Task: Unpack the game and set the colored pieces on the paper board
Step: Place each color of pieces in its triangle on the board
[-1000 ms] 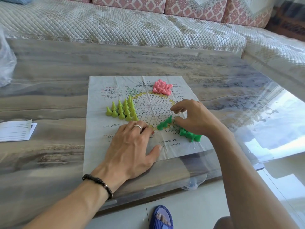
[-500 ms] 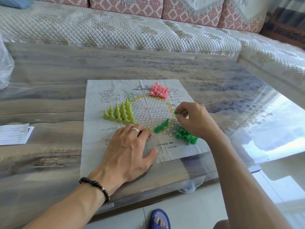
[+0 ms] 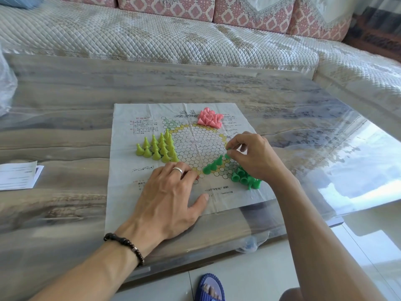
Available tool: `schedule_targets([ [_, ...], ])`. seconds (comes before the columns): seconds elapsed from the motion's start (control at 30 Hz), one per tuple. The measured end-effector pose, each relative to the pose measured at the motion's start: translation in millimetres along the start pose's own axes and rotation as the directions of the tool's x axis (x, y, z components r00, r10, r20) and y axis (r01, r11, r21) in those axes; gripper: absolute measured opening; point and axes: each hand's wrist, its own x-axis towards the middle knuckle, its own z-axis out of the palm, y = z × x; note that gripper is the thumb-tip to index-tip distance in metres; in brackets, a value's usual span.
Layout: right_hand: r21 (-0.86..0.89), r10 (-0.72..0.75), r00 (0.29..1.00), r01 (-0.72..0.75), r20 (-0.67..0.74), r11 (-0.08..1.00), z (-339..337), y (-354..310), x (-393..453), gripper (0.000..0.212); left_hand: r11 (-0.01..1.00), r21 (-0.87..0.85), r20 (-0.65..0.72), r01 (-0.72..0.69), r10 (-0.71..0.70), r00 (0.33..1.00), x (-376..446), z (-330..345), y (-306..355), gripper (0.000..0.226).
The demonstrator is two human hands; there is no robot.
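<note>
three colours of small plastic cone pieces sit on the creased white paper board [image 3: 121, 205], which lies flat on the grey wood-grain table [image 3: 65, 88] near its front edge. the yellow-green cones [image 3: 156, 147] stand upright in a triangle on the board's left point. the pink cones [image 3: 209, 118] lie in a loose heap at the far point. a short row of dark green cones [image 3: 213, 165] stands along the near-right edge of the honeycomb grid, and more dark green cones [image 3: 245, 178] lie jumbled just beside it. my right hand [image 3: 253, 157] is over that corner, fingertips pinching one dark green cone [image 3: 228, 151] at the far end of the row. my left hand [image 3: 167, 198], with a ring and a dark bead bracelet [image 3: 124, 246], rests flat on the board's near part, fingers spread, grasping nothing. the board carries red and black printed characters, too small to read. a clear film covers the table. white printed papers [image 3: 18, 174] lie well to the left, a clear plastic bag [image 3: 6, 88] at the far left edge. beyond the table is a quilted sofa [image 3: 152, 35] with pink patterned cushions. my blue sandal [image 3: 210, 287] shows below.
</note>
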Motion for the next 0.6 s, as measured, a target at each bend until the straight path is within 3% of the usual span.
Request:
schedule_targets([
  [0.33, 0.017, 0.020, 0.999, -0.021, 0.050, 1.000, 2, -4, 0, 0.011, 1.000, -0.003, -0.004, 0.001, -0.001, 1.000, 0, 1, 0, 0.055],
  [0.5, 0.021, 0.079, 0.997, -0.079, 0.002, 0.997, -24, 3, -6, 0.018, 1.000, 0.001, 0.001, -0.004, 0.004, 1.000, 0, 0, 0, 0.056],
  [0.6, -0.030, 0.094, 0.994, -0.092, 0.056, 0.995, -30, 7, -14, 0.010, 1.000, 0.003, -0.002, -0.005, 0.005, 1.000, 0, 1, 0, 0.055],
])
